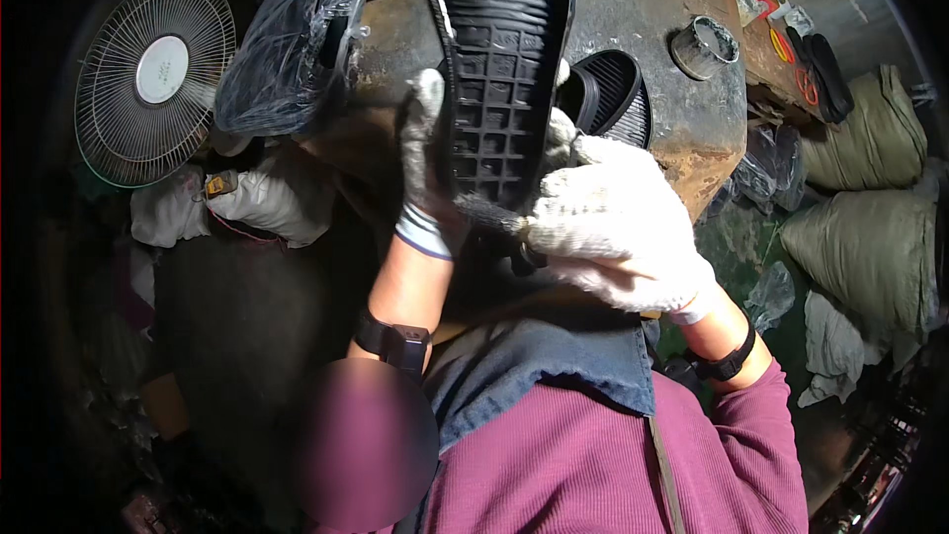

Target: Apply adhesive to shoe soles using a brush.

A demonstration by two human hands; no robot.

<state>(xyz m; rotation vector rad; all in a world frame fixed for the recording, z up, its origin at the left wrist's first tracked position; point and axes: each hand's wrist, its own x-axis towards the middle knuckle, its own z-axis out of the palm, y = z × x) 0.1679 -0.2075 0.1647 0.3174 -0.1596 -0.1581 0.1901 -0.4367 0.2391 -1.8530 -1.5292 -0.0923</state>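
Your left hand (425,163) and right hand (613,227) both grip the black shoe sole (499,69) above the rusty tabletop (652,30)

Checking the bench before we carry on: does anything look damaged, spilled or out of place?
The metal worktable is heavily rusted and stained, its front edge corroded. Both gloved hands, left hand and right hand, hold the black shoe sole, which looks intact. Nothing looks spilled.
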